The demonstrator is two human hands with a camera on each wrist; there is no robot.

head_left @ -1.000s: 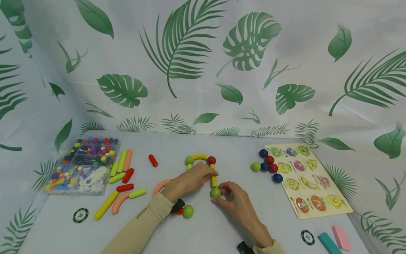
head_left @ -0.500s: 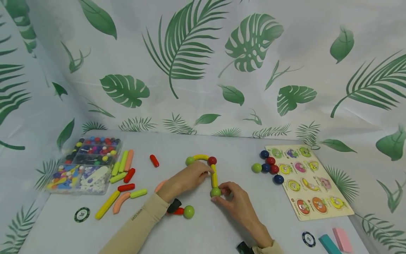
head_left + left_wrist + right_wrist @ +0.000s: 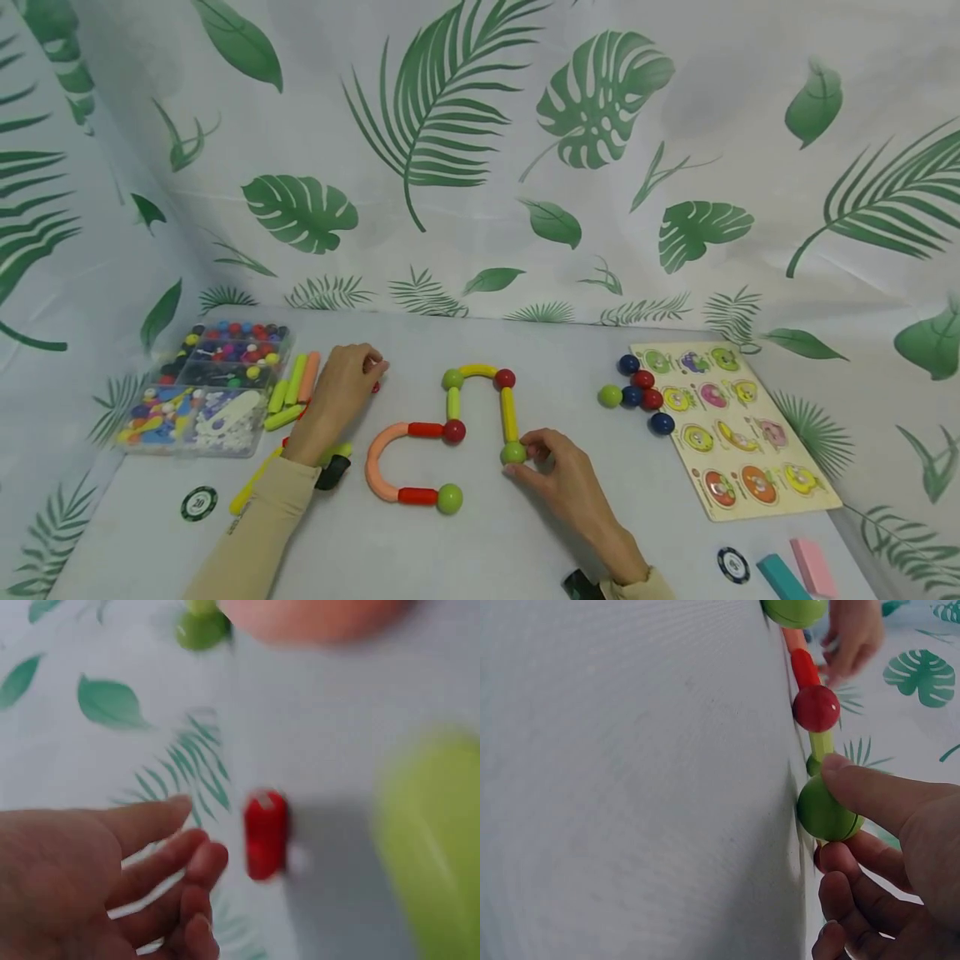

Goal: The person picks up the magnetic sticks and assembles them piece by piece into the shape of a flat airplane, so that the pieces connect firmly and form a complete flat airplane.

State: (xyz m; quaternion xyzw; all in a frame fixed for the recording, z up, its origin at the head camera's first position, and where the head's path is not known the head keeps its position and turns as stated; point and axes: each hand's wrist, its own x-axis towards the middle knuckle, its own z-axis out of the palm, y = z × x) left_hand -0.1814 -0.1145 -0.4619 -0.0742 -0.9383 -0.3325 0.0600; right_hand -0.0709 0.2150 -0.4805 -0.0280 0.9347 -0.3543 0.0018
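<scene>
In the head view my left hand [image 3: 341, 393] reaches over the left side of the table, beside a short red rod [image 3: 377, 387] that it mostly hides. The left wrist view has that rod just off the loosely bent fingertips, with nothing held. My right hand [image 3: 564, 482] pinches a green ball [image 3: 826, 811] between thumb and fingers. This ball ends a joined chain: a straight yellow rod [image 3: 509, 414], a red ball [image 3: 506, 378], a curved yellow rod [image 3: 478, 369], another green ball [image 3: 452, 379], a light green rod [image 3: 453, 404], a dark red ball [image 3: 453, 431] and a salmon curve [image 3: 375, 464].
Loose rods and a divided bead box [image 3: 187, 392] lie on the left, partly behind the left arm. A wooden fruit puzzle board [image 3: 678, 450] stands right, with several loose balls [image 3: 632, 396] at its edge. Near the front right are a chip [image 3: 732, 565] and teal and pink blocks [image 3: 812, 568].
My left hand has left the chain beside the straight yellow rod and swung left to the short red rod, uncovering the salmon curve. The right hand keeps its pinch on the green ball.
</scene>
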